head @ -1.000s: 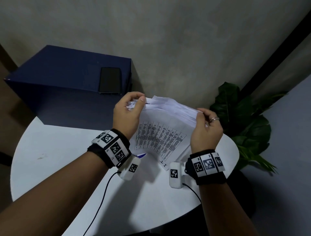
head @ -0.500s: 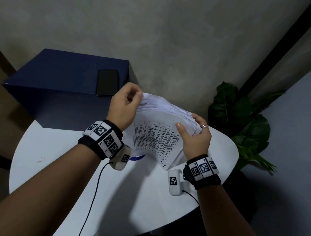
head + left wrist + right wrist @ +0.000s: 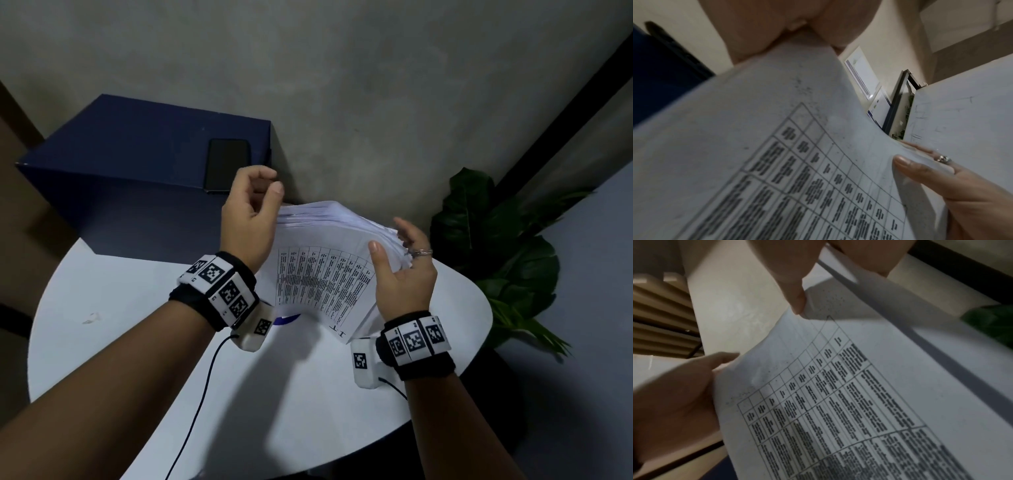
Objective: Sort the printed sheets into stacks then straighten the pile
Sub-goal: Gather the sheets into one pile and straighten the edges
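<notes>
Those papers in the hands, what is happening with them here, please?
A person stands a stack of printed sheets on edge over a round white table. The right hand supports the right side, thumb on the front sheet with the table print. The left hand is at the left top edge, fingers curled; its grip is unclear. The sheet edges are fanned, not yet straight. A phone lies on a blue box behind.

Round white table [image 3: 144,308]; small pale scrap [image 3: 90,318] near 9 o'clock, blue-marked sheet [image 3: 286,319] at centre, dark blue box [image 3: 137,178] beyond the 11 o'clock edge.
</notes>
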`<act>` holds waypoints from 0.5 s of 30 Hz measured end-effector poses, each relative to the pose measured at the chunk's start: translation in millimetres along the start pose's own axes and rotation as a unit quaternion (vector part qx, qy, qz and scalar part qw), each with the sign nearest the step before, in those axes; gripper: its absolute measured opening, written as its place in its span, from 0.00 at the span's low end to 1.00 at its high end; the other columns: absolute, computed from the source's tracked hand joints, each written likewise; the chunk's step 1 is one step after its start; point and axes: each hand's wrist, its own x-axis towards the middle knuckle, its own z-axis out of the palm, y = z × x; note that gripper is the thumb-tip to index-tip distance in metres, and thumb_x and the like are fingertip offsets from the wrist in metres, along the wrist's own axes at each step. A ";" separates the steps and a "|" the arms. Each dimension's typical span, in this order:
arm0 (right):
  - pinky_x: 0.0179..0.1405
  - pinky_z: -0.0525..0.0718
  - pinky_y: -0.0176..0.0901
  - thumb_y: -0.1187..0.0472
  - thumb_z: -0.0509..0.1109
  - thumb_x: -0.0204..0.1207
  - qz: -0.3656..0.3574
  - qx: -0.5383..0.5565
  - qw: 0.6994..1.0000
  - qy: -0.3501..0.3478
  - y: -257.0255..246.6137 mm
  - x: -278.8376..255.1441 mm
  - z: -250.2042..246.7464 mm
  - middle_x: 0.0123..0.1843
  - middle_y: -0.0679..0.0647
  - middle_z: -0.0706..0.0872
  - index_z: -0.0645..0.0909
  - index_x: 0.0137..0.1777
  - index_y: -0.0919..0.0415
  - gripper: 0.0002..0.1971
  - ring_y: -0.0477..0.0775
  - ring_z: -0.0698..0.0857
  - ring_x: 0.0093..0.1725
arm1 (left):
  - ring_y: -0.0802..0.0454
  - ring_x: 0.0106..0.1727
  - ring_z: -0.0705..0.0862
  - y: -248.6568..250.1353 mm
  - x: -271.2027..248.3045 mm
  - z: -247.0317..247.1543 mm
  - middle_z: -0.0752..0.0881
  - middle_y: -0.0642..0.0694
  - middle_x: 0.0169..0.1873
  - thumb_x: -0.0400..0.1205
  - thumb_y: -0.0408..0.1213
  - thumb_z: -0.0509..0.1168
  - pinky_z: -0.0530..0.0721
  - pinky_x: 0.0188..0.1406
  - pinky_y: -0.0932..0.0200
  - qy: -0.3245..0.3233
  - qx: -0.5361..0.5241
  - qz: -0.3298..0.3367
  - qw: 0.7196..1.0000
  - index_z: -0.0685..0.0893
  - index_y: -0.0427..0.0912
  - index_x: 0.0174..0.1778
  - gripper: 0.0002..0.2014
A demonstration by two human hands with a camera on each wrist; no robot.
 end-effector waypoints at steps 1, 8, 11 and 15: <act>0.60 0.84 0.42 0.64 0.78 0.72 0.029 0.024 0.999 0.010 1.3 0.6 -1.3 0.54 0.41 0.85 0.75 0.65 0.40 0.27 0.40 0.85 0.56 | 0.44 0.53 0.86 -4.7 -0.8 -5.3 0.86 0.46 0.50 0.77 0.46 0.72 0.86 0.57 0.48 -0.035 -0.015 0.002 0.999 0.76 0.54 0.61 0.18; 0.50 0.88 0.36 0.71 0.83 0.62 0.145 0.141 0.979 0.019 17.5 12.0 -11.9 0.52 0.50 0.88 0.75 0.71 0.61 0.36 0.41 0.90 0.49 | 0.61 0.49 0.89 -29.3 -7.0 -24.1 0.90 0.59 0.47 0.69 0.28 0.82 0.87 0.51 0.54 -0.163 0.051 -0.096 0.981 0.83 0.50 0.57 0.24; 0.50 0.91 0.52 0.63 0.85 0.61 0.188 0.047 0.979 -0.064 31.4 15.3 -14.1 0.45 0.51 0.92 0.87 0.50 0.59 0.17 0.44 0.92 0.44 | 0.53 0.50 0.90 -29.8 -6.2 -19.6 0.92 0.46 0.50 0.67 0.23 0.82 0.90 0.54 0.49 -0.129 0.013 -0.131 0.983 0.85 0.38 0.58 0.25; 0.50 0.89 0.47 0.65 0.85 0.61 0.168 0.064 0.982 -0.055 25.3 15.6 -17.8 0.44 0.52 0.92 0.87 0.50 0.66 0.18 0.46 0.92 0.44 | 0.43 0.55 0.91 -24.5 -11.6 -16.6 0.92 0.39 0.52 0.72 0.25 0.79 0.87 0.62 0.36 -0.136 -0.034 -0.155 0.978 0.88 0.34 0.56 0.17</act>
